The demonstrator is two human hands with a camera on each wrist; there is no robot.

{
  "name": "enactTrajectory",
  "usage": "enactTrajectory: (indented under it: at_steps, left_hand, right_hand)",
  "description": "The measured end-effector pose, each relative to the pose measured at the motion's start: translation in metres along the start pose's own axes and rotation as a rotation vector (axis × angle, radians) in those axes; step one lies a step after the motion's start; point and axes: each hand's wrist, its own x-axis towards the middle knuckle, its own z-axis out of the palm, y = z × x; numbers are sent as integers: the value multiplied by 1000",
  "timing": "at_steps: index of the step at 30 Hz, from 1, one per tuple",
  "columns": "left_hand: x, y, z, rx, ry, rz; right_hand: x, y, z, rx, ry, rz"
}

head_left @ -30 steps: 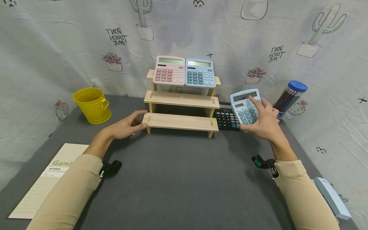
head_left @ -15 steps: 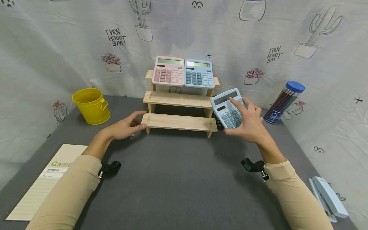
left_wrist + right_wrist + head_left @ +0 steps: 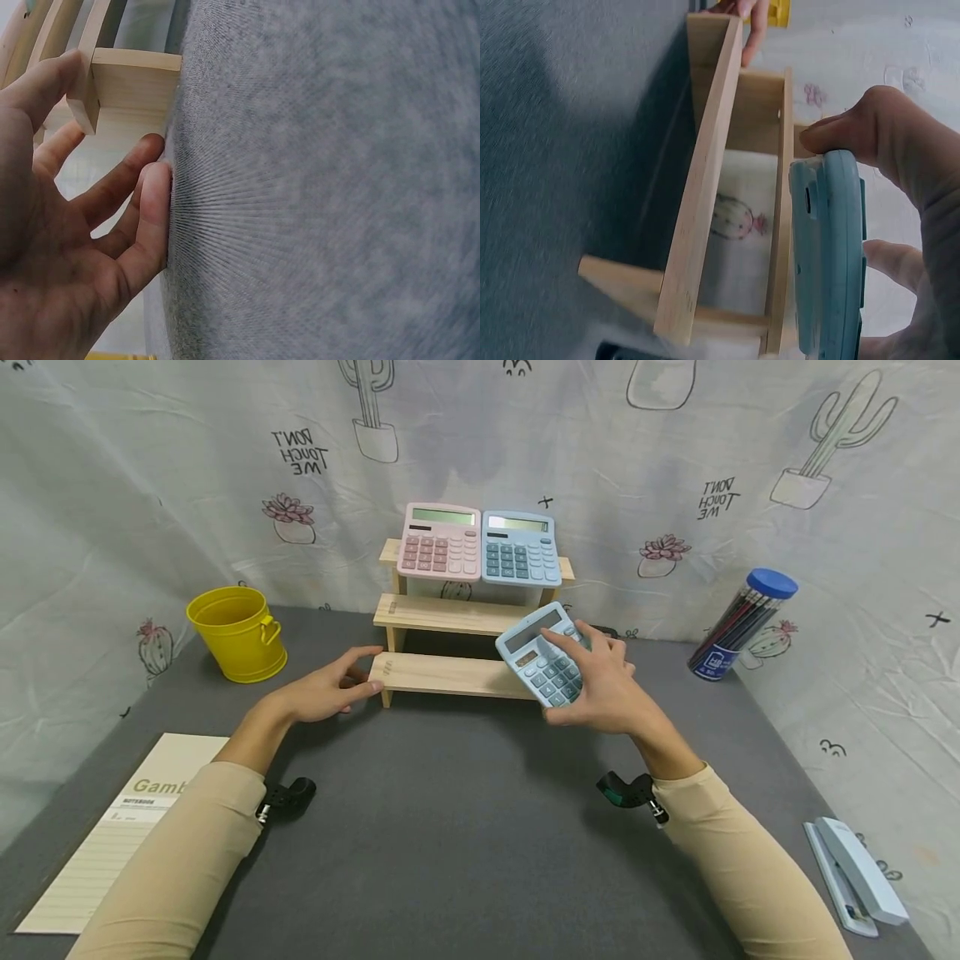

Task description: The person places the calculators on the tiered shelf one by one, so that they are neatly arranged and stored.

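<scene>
My right hand grips a light blue calculator by its lower right part and holds it tilted in the air, in front of the right end of the wooden three-step stand. In the right wrist view the calculator is edge-on beside the stand. My left hand rests on the grey mat with straight fingers against the left end of the lowest step. A pink calculator and a blue calculator lean side by side on the top step.
A yellow bucket stands at the back left. A clear pencil tube with a blue lid stands at the back right. A notebook lies at the front left, and a pale blue stapler at the front right. Printed cloth hangs behind.
My right hand has carried the light blue calculator leftwards from the table's right side to the front of the stand's right end. The left hand has stayed at the lowest step.
</scene>
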Motion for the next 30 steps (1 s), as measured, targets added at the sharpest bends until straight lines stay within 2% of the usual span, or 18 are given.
enactTrajectory:
  at_steps: [5, 20, 30]
  left_hand:
    - [1, 0, -1, 9, 6, 5]
    - [3, -4, 2, -12, -2, 15]
    - [-1, -6, 0, -7, 14, 9]
  right_hand:
    - [9, -14, 4, -20, -22, -44]
    - [43, -37, 13, -32, -100, -61]
    - [69, -46, 17, -8, -104, -46]
